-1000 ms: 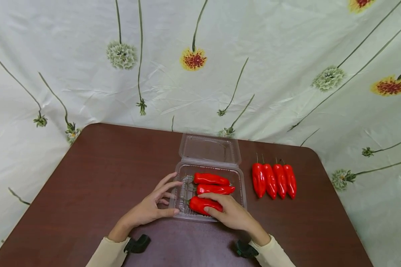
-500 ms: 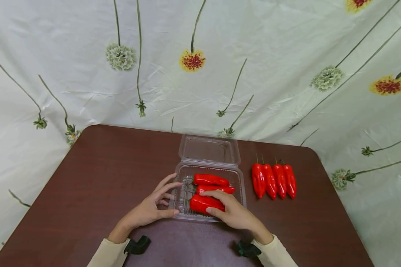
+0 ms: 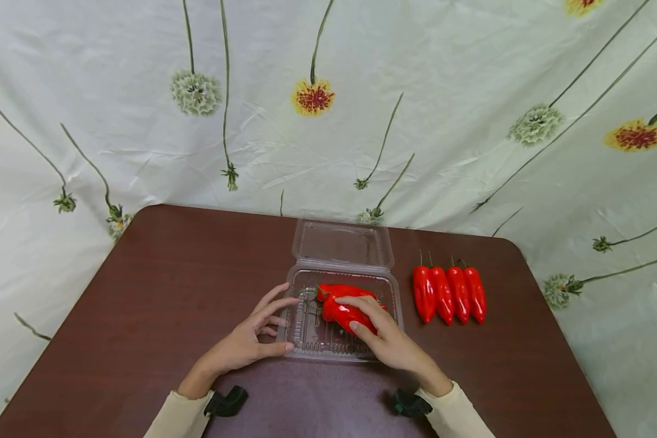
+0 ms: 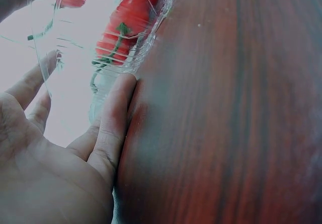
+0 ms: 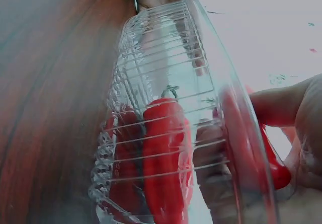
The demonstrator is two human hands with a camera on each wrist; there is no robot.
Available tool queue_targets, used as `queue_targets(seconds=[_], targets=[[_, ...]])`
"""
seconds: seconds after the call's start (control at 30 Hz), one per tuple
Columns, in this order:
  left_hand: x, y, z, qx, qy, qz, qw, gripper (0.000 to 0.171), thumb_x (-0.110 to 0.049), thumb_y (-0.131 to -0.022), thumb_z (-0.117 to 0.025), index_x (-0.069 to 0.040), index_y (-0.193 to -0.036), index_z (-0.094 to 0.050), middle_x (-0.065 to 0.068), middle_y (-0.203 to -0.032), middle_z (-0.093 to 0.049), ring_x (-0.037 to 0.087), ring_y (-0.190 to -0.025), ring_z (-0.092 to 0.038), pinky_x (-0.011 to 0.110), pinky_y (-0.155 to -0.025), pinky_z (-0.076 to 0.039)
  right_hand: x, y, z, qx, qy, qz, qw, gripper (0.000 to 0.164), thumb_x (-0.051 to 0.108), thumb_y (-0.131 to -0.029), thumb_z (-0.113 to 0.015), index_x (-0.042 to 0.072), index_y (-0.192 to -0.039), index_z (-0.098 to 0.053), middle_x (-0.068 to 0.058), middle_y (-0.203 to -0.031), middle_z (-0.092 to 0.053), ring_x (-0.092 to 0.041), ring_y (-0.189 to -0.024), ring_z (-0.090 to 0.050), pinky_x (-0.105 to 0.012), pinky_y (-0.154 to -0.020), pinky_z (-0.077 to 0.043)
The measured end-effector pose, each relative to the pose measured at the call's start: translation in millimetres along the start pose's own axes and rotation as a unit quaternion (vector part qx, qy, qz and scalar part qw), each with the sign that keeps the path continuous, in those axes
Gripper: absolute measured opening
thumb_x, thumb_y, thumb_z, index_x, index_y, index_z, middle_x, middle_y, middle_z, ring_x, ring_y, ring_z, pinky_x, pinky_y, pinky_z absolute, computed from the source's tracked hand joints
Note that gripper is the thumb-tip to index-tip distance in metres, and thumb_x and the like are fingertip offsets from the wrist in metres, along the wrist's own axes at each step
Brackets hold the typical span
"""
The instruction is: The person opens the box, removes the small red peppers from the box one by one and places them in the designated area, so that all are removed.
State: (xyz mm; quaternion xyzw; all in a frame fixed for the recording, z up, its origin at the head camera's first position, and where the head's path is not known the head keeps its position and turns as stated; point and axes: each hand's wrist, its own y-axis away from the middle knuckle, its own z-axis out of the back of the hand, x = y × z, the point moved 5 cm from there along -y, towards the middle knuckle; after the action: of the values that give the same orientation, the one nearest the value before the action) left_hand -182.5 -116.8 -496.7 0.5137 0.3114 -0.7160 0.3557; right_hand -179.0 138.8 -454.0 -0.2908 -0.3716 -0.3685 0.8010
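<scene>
A clear plastic clamshell container [image 3: 328, 358] sits on the table in the head view, its lid [image 3: 344, 243] folded back. My right hand [image 3: 385, 337] holds a glossy red pepper [image 3: 342, 315] between thumb and fingers, tilted over the other peppers inside. Behind it, one red pepper [image 3: 334, 288] shows along its back edge; another is mostly hidden. Through the container wall in the right wrist view, a red pepper [image 5: 166, 153] lies below the held one. My left hand [image 3: 241, 347] rests with spread fingers at the container's left side, thumb [image 4: 116, 110] by the near corner.
Several red peppers [image 3: 450, 295] lie side by side to the right of the container, stems pointing away. The brown wooden table [image 3: 197, 261] ends at a pale flowered cloth [image 3: 263, 140] hanging behind it.
My right hand has moved the pepper from the container's near side up and away over the others, turning it so its tip points nearer right. The left hand stays in place.
</scene>
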Motion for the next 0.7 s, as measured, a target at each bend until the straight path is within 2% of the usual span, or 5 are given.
queue_targets(seconds=[0.13, 0.33, 0.7], targets=[[0.1, -0.2, 0.1, 0.001, 0.0, -0.002, 1.0, 0.075, -0.02, -0.089, -0.078, -0.016, -0.154, -0.039, -0.001, -0.168, -0.006, 0.032, -0.118, -0.057, 0.031, -0.089, -0.048, 2, 0, 4, -0.019, -0.013, 0.003, 1.0, 0.042, 0.01, -0.101, -0.059, 0.021, -0.141, -0.051, -0.004, -0.136, -0.05, -0.02, -0.12, -0.047, -0.035, -0.092, -0.049], [0.5, -0.5, -0.4, -0.001, 0.001, -0.005, 1.0, 0.075, -0.019, -0.089, -0.078, -0.015, -0.153, -0.04, 0.0, -0.168, -0.006, 0.033, -0.117, -0.057, 0.03, -0.089, -0.048, -1, 1, 11, -0.044, -0.038, -0.033, 0.998, 0.043, 0.01, -0.1, -0.06, 0.023, -0.14, -0.051, -0.002, -0.133, -0.049, -0.019, -0.116, -0.047, -0.032, -0.088, -0.05], [-1.1, -0.8, 0.0, -0.001, 0.007, 0.0, 1.0, 0.075, -0.019, -0.089, -0.078, -0.015, -0.153, -0.04, -0.001, -0.167, -0.006, 0.033, -0.118, -0.057, 0.031, -0.089, -0.048, -2, 2, 30, -0.097, -0.059, -0.034, 0.993, 0.048, 0.007, -0.1, -0.059, 0.02, -0.145, -0.049, -0.003, -0.145, -0.049, -0.017, -0.128, -0.049, -0.027, -0.102, -0.046]])
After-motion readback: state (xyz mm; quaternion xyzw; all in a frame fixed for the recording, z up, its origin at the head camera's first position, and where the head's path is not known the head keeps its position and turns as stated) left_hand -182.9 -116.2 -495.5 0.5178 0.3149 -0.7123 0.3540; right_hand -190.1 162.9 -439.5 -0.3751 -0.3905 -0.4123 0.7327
